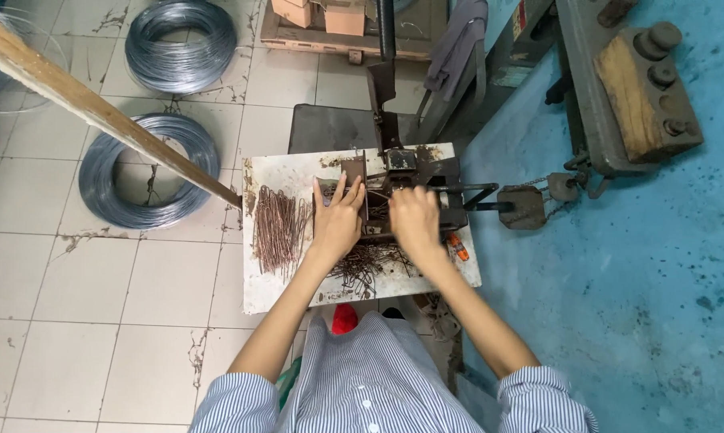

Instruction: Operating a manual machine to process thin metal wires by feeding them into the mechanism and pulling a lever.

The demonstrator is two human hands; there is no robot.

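Leftmost, we see two wire coils (pixel 149 170) on tiled floor, wooden pole (pixel 97 112) crossing above. On white board (pixel 290 289), straight rusty rods (pixel 277 228) lie just left of our left hand (pixel 336 224). Left hand flat, fingers spread on metal jig (pixel 398 196), gripping nothing. Bent rods (pixel 370 266) piled between wrists. Right hand (pixel 415 220) curled at jig; we cannot tell what it holds.

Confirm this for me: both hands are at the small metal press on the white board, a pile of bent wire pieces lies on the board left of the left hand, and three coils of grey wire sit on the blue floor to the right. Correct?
One thing is wrong: the coils of grey wire lie on the tiled floor to the left, not on the blue floor. The head view shows it. Both hands, left hand and right hand, are at the press on the white board, wire pieces to the left.
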